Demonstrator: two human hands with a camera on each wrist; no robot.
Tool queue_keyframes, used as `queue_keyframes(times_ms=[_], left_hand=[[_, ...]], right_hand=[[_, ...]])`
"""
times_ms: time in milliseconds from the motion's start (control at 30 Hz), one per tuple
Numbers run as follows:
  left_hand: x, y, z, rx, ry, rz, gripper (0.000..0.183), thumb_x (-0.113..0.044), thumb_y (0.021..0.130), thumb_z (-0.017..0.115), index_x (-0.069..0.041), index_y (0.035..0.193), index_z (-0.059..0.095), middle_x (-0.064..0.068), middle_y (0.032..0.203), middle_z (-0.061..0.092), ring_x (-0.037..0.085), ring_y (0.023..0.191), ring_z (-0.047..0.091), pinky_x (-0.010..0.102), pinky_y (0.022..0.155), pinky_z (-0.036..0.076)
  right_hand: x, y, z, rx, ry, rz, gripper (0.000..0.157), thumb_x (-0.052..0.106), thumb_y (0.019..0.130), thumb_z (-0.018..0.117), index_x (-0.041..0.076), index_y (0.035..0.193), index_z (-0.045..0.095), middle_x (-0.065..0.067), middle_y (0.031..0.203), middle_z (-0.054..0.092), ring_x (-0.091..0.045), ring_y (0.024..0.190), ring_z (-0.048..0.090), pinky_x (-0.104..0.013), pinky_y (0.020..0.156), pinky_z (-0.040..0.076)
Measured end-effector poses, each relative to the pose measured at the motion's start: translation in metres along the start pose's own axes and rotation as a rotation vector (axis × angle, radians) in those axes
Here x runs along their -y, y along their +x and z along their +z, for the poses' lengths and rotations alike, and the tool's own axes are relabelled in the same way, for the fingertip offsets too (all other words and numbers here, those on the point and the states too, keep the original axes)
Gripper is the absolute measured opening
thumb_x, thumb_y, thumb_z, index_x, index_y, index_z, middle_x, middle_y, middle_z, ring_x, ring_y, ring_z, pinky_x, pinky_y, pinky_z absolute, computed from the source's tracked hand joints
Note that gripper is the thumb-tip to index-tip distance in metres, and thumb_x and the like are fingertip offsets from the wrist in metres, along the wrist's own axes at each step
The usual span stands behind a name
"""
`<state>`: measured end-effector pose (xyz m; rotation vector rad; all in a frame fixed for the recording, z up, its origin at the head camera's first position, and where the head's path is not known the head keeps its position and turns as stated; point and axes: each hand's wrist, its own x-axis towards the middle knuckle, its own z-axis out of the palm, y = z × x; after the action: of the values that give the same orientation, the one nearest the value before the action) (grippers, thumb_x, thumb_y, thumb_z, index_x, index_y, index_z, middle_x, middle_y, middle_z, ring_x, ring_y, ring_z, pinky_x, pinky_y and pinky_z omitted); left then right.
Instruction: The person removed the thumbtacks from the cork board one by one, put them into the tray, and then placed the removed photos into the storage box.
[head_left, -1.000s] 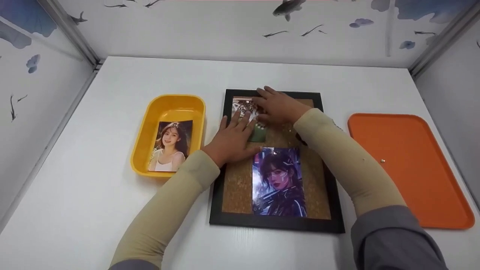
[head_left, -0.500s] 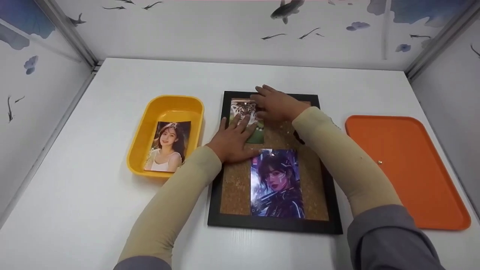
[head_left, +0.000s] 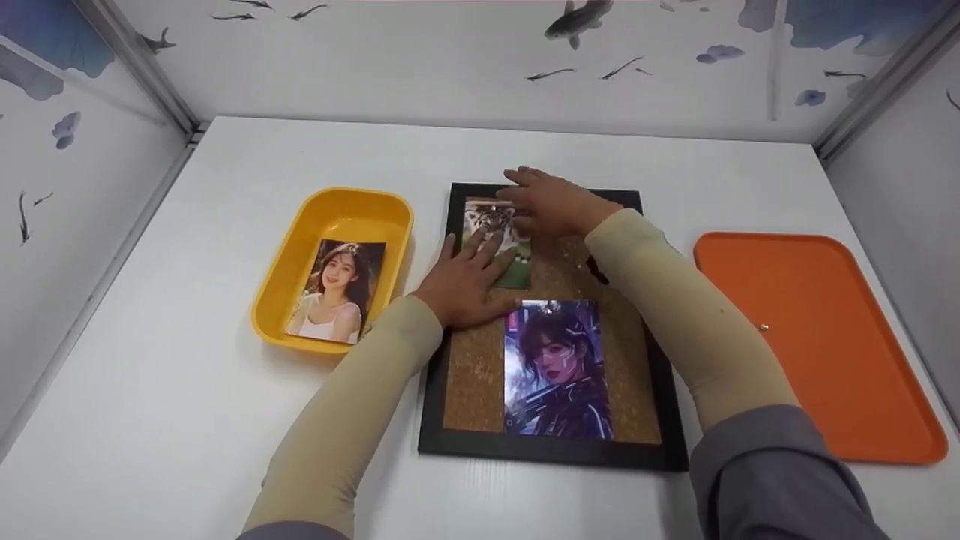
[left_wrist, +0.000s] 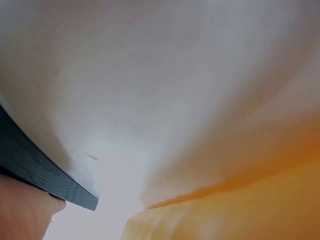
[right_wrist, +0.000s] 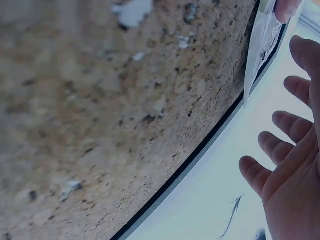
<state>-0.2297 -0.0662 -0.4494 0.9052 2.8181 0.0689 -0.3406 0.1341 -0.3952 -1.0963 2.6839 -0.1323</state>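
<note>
A tiger photo (head_left: 517, 276) lies on the upper left of a black-framed cork board (head_left: 474, 386), a small shiny pin (head_left: 493, 208) at its top. My left hand (head_left: 459, 289) rests flat over the photo's lower left part, fingers spread, thumb near a second photo. Above the board's top edge, right beside the pin, hovers my right hand (head_left: 556, 204); the right wrist view shows its fingers (right_wrist: 255, 172) extended and holding nothing. The second photo, a purple cyberpunk portrait (head_left: 559, 375), lies lower on the cork with a pin (head_left: 550, 309) near its top.
Left of the board stands a yellow tray (head_left: 274, 315) with a portrait photo (head_left: 337, 292) of a person in a white top. An orange tray (head_left: 832, 375) lies on the right, bearing one small pin (head_left: 763, 327). Patterned panels enclose the white table (head_left: 150, 360).
My right hand has shifted slightly up and left, away from the tiger photo's face, uncovering more of the photo. My left hand has stayed on it.
</note>
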Motion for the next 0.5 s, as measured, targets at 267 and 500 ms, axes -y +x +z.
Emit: queue_keyframes(times_ms=[267, 500], left_hand=[[0.001, 0.001, 0.008, -0.037, 0.001, -0.022, 0.087, -0.080, 0.091, 0.016, -0.029, 0.161, 0.009, 0.002, 0.166, 0.001, 0.027, 0.152, -0.004, 0.057, 0.117, -0.005], [0.002, 0.003, 0.012, -0.052, 0.002, -0.013, 0.088, -0.082, 0.089, 0.013, -0.029, 0.161, 0.009, 0.001, 0.166, 0.000, 0.026, 0.152, -0.006, 0.057, 0.117, -0.005]], right_hand=[[-0.001, 0.017, 0.001, 0.014, 0.010, -0.001, 0.054, 0.027, 0.103, 0.055, 0.015, 0.153, 0.040, -0.012, 0.163, 0.021, -0.030, 0.150, 0.014, -0.046, 0.119, 0.018], [-0.005, 0.023, 0.011, 0.015, 0.072, 0.008, 0.049, 0.033, 0.103, 0.054, 0.017, 0.149, 0.048, -0.013, 0.160, 0.030, -0.031, 0.146, 0.028, -0.049, 0.117, 0.025]])
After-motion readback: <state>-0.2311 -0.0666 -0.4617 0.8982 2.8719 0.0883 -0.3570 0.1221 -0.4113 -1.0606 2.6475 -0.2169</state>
